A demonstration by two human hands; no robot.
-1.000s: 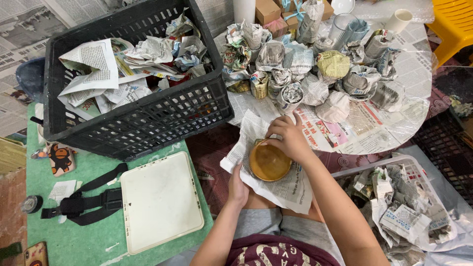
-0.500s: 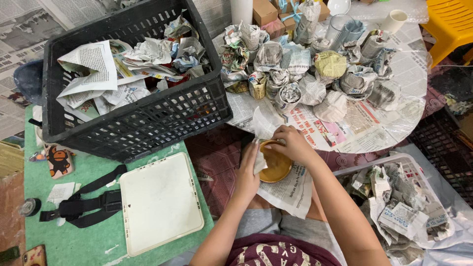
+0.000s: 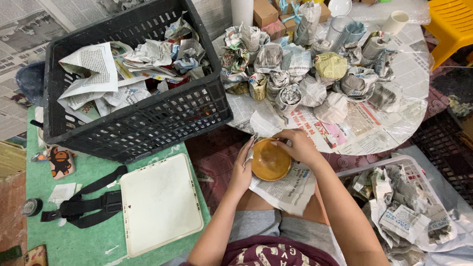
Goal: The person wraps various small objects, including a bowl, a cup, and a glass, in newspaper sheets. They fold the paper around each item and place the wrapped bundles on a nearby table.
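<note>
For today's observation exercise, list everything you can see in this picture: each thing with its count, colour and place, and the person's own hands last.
bowl: one, amber, on the person's lap, between both hands
newspaper sheet: one, printed, under the bowl
crate: one, black, upper left, holding crumpled newspaper
wrapped bundles: many, newsprint, piled on the round table
round table: one, covered in newspaper, upper right
tray: one, cream, on the green mat
strap: one, black, left of the tray
basket: one, white, lower right, holding paper
stool: one, yellow, top right
left hand: on the bowl's left edge
right hand: on the bowl's upper rim
</note>
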